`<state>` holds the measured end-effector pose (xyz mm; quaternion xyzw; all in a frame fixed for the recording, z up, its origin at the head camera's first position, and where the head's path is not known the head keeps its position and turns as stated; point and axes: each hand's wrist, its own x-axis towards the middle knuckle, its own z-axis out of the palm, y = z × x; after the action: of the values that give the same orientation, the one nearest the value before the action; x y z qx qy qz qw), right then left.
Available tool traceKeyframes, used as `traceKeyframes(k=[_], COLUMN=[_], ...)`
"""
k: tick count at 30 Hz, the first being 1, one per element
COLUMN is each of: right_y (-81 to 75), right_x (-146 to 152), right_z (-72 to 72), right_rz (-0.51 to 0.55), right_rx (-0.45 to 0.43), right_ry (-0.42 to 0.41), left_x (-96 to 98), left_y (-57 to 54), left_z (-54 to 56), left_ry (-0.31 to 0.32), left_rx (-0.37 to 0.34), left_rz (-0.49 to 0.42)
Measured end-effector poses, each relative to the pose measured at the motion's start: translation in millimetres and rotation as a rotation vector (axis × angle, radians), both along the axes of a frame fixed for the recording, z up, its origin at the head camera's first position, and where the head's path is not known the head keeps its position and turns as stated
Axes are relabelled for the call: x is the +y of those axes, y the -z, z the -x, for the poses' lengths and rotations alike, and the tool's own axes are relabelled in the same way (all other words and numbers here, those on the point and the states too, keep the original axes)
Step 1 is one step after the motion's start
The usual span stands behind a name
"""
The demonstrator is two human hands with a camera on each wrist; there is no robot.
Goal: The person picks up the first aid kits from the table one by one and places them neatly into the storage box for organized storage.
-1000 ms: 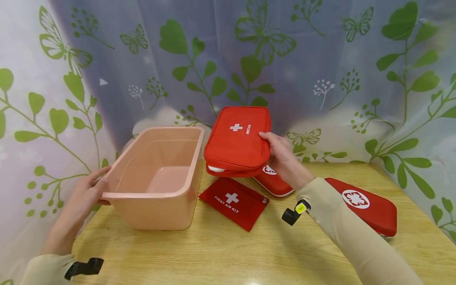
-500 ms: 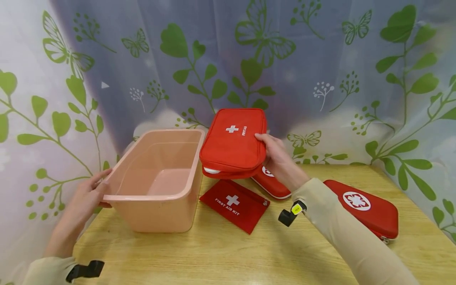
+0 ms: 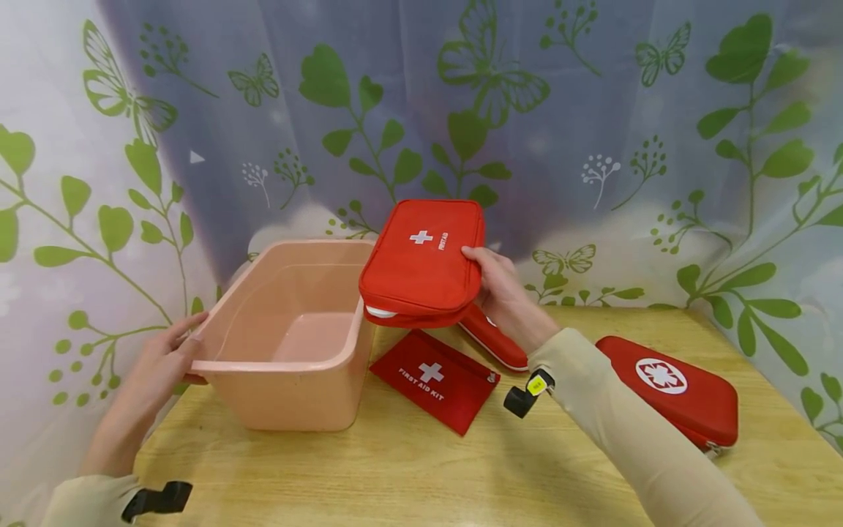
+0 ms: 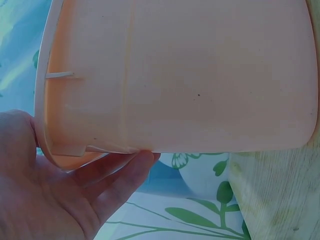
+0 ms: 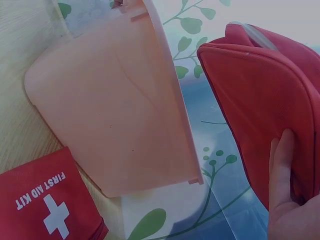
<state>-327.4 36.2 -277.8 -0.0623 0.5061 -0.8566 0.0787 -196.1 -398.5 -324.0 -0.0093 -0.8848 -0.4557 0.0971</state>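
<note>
While the left hand [image 3: 154, 373] grips the peach tub [image 3: 296, 399] at its left corner, the right hand [image 3: 507, 293] pinches the red first-aid bag [image 3: 421, 252], thumb on top. Over the last second the bag has shifted slightly leftward, and in the head view it now overlaps the tub's right edge; the carry looks partway, the bag held up, not inside. It seems soft, padded fabric with rounded corners; the tub is smooth plastic. A flat pouch [image 3: 435, 384] and two stiff-looking cases [image 3: 678, 391] [image 3: 497, 340] lie on the wood-grained table [image 3: 428, 483].
</note>
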Motion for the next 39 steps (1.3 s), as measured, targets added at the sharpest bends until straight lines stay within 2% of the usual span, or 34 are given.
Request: traceKeyframes(k=[24, 39], right_y=[2.3, 2.9], right_x=[-27, -38], right_z=[6.2, 9.9], right_rz=[0.026, 0.007], right_rx=[0.002, 0.003], right_ry=[-0.023, -0.048], left_x=[-0.6, 0.7], left_y=[2.2, 2.3], left_z=[-2.2, -1.5], left_ry=[0.01, 0.005], left_rx=[0.046, 0.029], left_rz=[0.018, 0.024])
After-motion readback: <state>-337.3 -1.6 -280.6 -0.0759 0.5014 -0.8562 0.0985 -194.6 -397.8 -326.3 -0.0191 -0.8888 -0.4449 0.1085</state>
